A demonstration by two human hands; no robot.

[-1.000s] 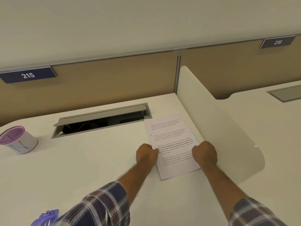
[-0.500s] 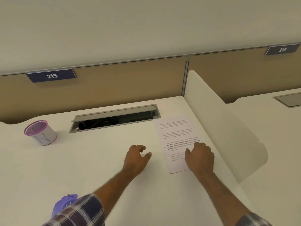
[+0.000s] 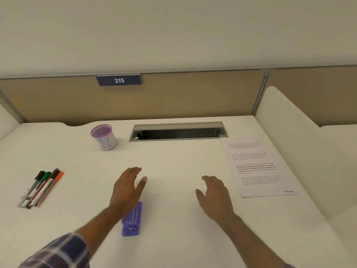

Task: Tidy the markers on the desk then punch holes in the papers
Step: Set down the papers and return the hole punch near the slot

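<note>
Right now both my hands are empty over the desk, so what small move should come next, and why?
Probably reach the left hand leftward to the markers. They lie loose in a bundle on the desk, while the purple-rimmed cup stands apart behind them. Tidying comes first; the paper and the purple hole punch can wait. The right hand holds nothing either.

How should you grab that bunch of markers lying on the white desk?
Judging by their pose, wrap the left hand from above around the middle of the white barrels of the bunch of markers. They lie flat, side by side, coloured caps pointing away, so one grip across them probably gathers all.
</note>
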